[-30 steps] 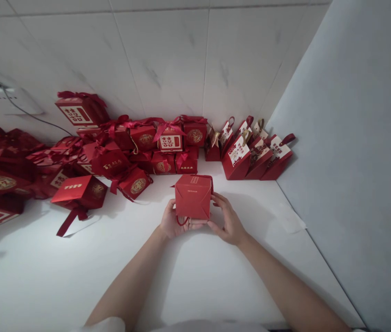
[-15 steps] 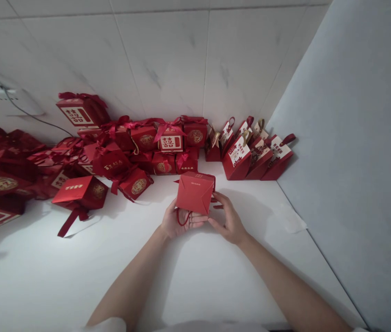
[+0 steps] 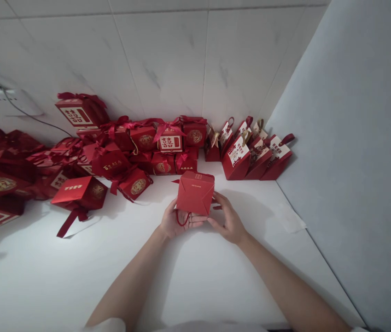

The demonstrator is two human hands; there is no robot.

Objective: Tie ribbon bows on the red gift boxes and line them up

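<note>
A red gift box (image 3: 195,196) with small gold print is held tilted above the white table, one crease-marked face toward me. My left hand (image 3: 177,223) supports it from below and the left, fingers closed under its lower edge. A red cord (image 3: 183,222) loops down from the box over the left palm. My right hand (image 3: 230,221) grips the box's right side; its fingers reach partly behind the box and the thumb is near the bottom corner. A bit of red ribbon (image 3: 175,181) sticks out at the left. The far side of the box is hidden.
Stacked red gift boxes with ribbons (image 3: 147,138) line the tiled wall (image 3: 167,55). Tent-shaped red boxes (image 3: 238,161) stand at the right corner. One box (image 3: 81,192) lies tilted at the left. A white paper piece (image 3: 292,219) lies by the grey side panel (image 3: 354,161).
Very little differs. The gift box is tipped slightly and its gold print catches more light; both hands keep their places around it.
</note>
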